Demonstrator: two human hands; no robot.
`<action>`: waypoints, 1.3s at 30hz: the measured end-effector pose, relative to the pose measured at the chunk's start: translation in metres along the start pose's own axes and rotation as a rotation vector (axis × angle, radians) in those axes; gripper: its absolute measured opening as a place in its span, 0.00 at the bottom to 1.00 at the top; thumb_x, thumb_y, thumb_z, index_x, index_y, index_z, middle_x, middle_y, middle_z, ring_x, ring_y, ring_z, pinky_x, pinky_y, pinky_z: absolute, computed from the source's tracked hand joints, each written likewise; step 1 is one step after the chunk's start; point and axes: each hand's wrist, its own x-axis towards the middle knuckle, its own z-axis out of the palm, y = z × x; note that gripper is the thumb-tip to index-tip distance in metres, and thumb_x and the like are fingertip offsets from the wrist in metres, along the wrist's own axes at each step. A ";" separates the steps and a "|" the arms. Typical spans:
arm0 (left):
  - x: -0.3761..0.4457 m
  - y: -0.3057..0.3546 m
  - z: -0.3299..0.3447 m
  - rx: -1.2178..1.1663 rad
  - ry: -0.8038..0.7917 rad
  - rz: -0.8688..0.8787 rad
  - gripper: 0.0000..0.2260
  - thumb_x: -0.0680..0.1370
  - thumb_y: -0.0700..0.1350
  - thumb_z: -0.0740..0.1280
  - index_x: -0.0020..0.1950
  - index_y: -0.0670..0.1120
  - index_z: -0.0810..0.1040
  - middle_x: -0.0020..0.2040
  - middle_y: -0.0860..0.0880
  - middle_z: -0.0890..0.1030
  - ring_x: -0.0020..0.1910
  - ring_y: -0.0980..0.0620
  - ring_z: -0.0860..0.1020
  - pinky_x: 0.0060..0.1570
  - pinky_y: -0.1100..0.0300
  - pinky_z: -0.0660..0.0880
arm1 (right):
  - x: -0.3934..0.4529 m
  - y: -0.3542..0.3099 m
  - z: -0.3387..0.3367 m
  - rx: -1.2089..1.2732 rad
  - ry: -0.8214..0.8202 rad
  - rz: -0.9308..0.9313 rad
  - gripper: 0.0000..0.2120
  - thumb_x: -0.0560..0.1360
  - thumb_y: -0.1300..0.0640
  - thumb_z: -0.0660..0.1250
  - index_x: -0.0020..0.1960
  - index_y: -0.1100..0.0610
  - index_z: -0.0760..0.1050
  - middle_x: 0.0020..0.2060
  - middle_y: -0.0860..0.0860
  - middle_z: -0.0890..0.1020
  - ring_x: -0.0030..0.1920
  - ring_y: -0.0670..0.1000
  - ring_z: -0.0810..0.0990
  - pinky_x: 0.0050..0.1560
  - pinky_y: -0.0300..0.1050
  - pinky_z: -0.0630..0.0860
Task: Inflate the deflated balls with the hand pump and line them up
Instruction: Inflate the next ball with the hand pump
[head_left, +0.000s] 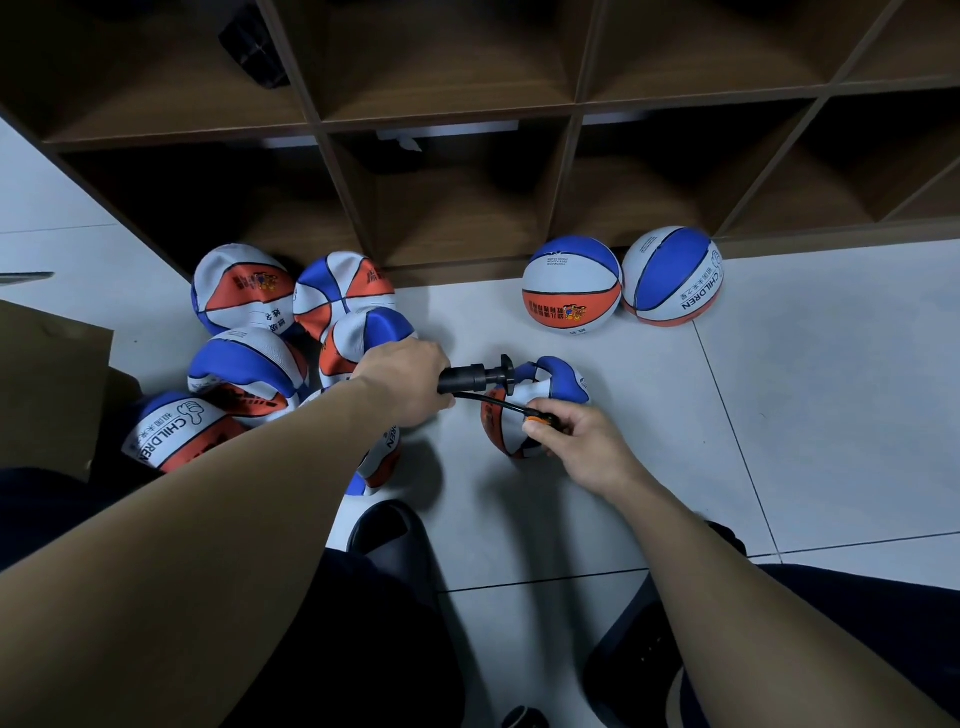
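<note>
Lying crumpled on the floor tiles (649, 415), the deflated ball (540, 410) sat under the right hand (576, 431), which pinched the orange hose nozzle (540, 420), while the left hand (410, 384) clenched the hand pump (470, 378); a skewed needle could miss the valve.

Sports storeroom: dark wooden cubby shelves (519, 119), tiled floor (779, 415), heaped children's basketballs (244, 296).

Matt pebbled rubber balls (571, 292), smooth glossy floor tiles (779, 415), wood-grain shelving (571, 119)
</note>
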 end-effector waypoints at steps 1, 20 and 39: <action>0.000 0.000 0.000 -0.002 0.001 0.001 0.07 0.81 0.57 0.71 0.49 0.55 0.80 0.40 0.53 0.79 0.41 0.51 0.78 0.39 0.55 0.72 | 0.001 0.000 0.000 -0.002 0.005 0.000 0.10 0.80 0.52 0.76 0.61 0.43 0.84 0.48 0.47 0.87 0.43 0.41 0.82 0.51 0.36 0.78; -0.014 0.014 -0.024 0.032 0.072 0.083 0.06 0.82 0.56 0.70 0.51 0.55 0.79 0.42 0.53 0.79 0.43 0.49 0.79 0.43 0.53 0.77 | -0.016 -0.061 -0.038 -0.427 0.137 0.016 0.24 0.78 0.32 0.69 0.73 0.33 0.72 0.50 0.48 0.87 0.45 0.52 0.88 0.55 0.49 0.83; -0.043 0.025 -0.062 -0.014 0.105 0.152 0.12 0.81 0.63 0.70 0.48 0.55 0.78 0.41 0.54 0.80 0.42 0.51 0.79 0.38 0.55 0.72 | -0.034 -0.127 -0.063 0.044 0.534 0.006 0.13 0.79 0.52 0.64 0.38 0.53 0.68 0.32 0.51 0.67 0.36 0.53 0.65 0.37 0.49 0.62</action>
